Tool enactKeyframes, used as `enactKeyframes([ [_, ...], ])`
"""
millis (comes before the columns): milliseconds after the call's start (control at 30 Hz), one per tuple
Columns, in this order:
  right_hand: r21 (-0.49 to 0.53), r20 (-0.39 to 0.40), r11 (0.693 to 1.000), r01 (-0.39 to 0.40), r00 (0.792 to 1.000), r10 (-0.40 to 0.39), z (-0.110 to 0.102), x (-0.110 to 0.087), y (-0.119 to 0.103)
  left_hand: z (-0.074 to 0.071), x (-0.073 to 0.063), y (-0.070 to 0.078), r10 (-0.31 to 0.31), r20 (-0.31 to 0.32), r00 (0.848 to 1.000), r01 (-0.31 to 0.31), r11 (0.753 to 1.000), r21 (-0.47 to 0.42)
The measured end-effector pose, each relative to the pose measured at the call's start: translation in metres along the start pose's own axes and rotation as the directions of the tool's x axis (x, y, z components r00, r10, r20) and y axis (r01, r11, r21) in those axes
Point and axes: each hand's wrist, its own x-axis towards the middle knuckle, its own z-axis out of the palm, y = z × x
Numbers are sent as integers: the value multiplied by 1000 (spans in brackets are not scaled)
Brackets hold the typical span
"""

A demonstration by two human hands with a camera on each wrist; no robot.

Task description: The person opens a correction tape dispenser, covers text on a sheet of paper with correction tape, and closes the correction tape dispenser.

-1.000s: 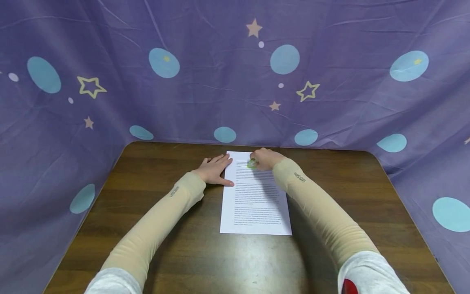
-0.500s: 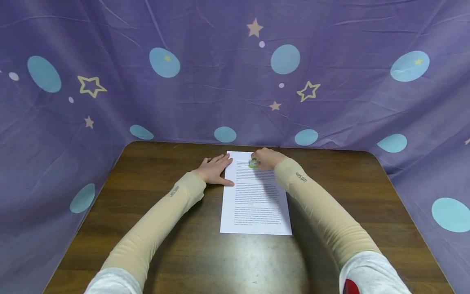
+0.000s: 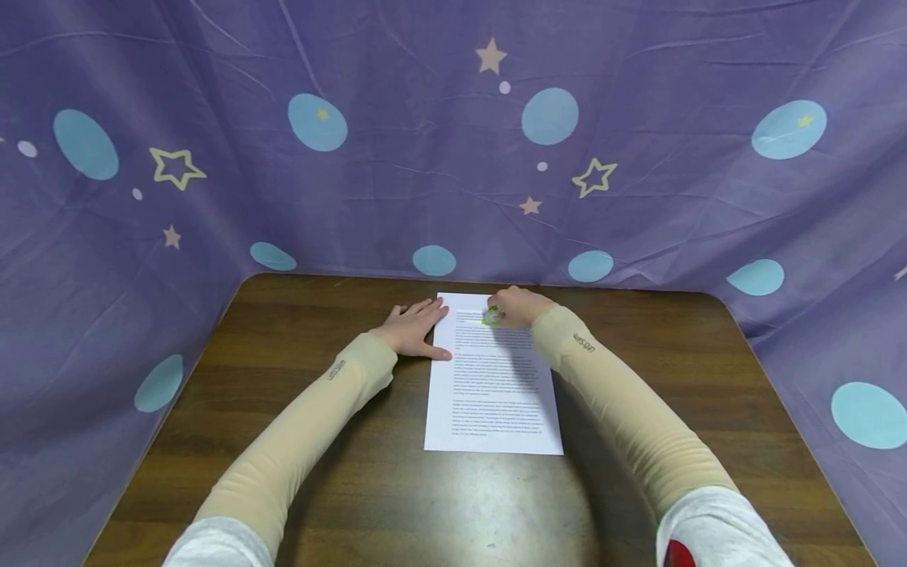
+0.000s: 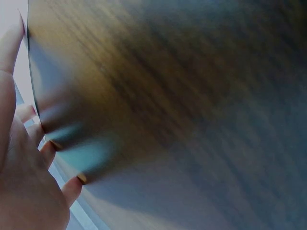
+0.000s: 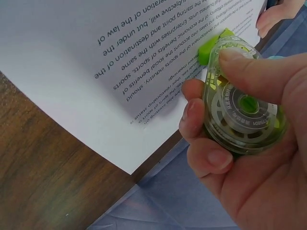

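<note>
- Your right hand (image 3: 520, 305) grips the correction tape (image 5: 247, 104) over the paper (image 3: 489, 386), near the far edge of the tabletop (image 3: 708, 378); tilting might snag it.
- Your spread left hand (image 3: 411, 329) touches the paper's left edge; easing off risks slippage.

Through the left wrist camera I see the left hand (image 4: 29, 187) along the left side, its fingers (image 4: 73, 190) spread apart. The thumb (image 4: 7, 52) lies over a white sheet (image 4: 23, 72), of which I get only a narrow strip and one edge. Glossy wooden table (image 4: 158, 91) spreads across to the right, softly blurred, with a greenish-blue reflection (image 4: 91, 151) and dark streaks just beside the fingertips.
</note>
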Motion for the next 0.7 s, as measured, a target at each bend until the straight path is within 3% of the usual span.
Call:
enactKeyframes([
  [700, -21, 23, 1000, -20, 1000, 21, -3, -7, 2, -1, -1, 1, 2, 1, 1000, -2, 1000, -22],
])
